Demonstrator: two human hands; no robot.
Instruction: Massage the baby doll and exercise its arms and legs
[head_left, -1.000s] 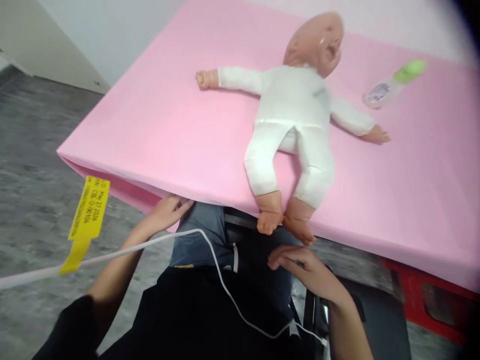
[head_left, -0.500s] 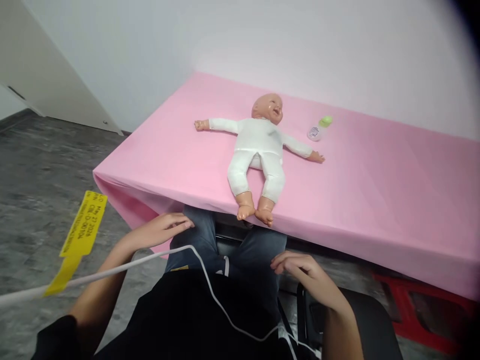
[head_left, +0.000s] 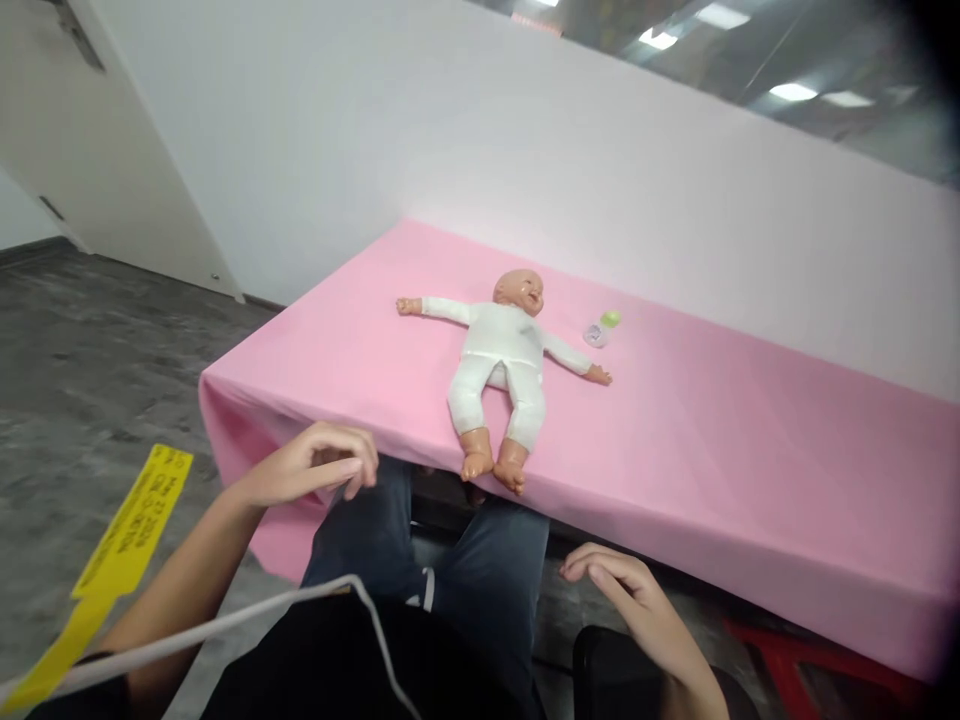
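Note:
A baby doll [head_left: 501, 375] in a white suit lies on its back on the pink-covered table [head_left: 720, 440], arms spread, feet at the near edge. A small bottle with a green cap [head_left: 602, 329] lies beside its right-hand arm. My left hand [head_left: 313, 466] hovers over my left knee near the table's front edge, fingers loosely curled, holding nothing. My right hand [head_left: 626, 592] rests low by my right thigh, fingers relaxed, holding nothing. Both hands are well short of the doll.
A white cable with a yellow tag [head_left: 112, 560] crosses my lap. A white wall [head_left: 420, 140] stands behind the table. A white slanted panel [head_left: 90, 150] is at the far left. Something red [head_left: 795, 665] sits under the table on the grey floor [head_left: 82, 360].
The view has pulled back and up, so the doll and table look farther away. My left hand has lifted slightly off my knee and curled. My right hand has dropped lower.

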